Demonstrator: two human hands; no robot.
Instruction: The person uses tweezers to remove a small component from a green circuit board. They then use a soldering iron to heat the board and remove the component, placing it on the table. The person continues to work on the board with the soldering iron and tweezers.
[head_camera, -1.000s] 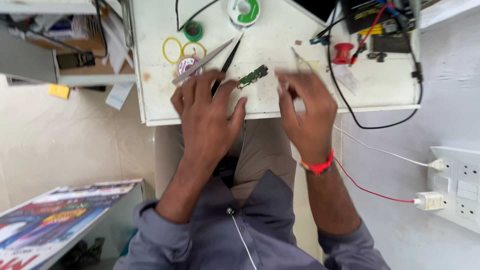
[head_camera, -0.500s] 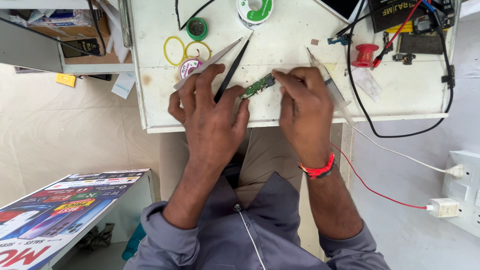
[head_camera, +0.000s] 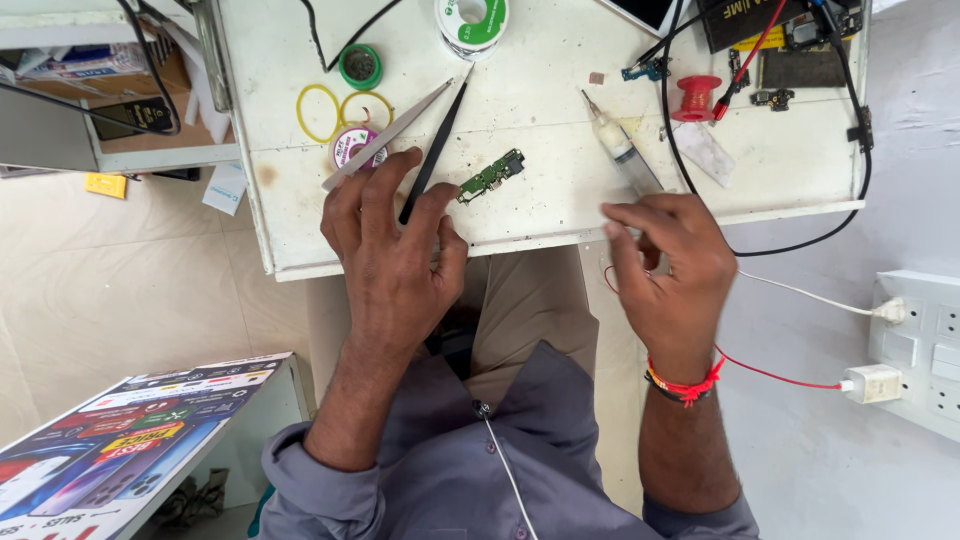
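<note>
Near the counter (head_camera: 300, 225) edge at centre frame, the right hand (head_camera: 672, 262) has left the small green circuit board (head_camera: 491, 176), its grip loosely curled and empty, while the left hand (head_camera: 392, 262) pinches a black tool (head_camera: 436, 142).

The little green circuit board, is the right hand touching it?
No, the right hand is off near the table edge, apart from the green circuit board.

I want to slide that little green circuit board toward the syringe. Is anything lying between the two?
Nothing: in the head view only bare white tabletop shows between the green circuit board and the syringe.

Matt metal tweezers (head_camera: 385, 135), scuffed white-painted table (head_camera: 560, 200), glossy green circuit board (head_camera: 491, 176)
</note>
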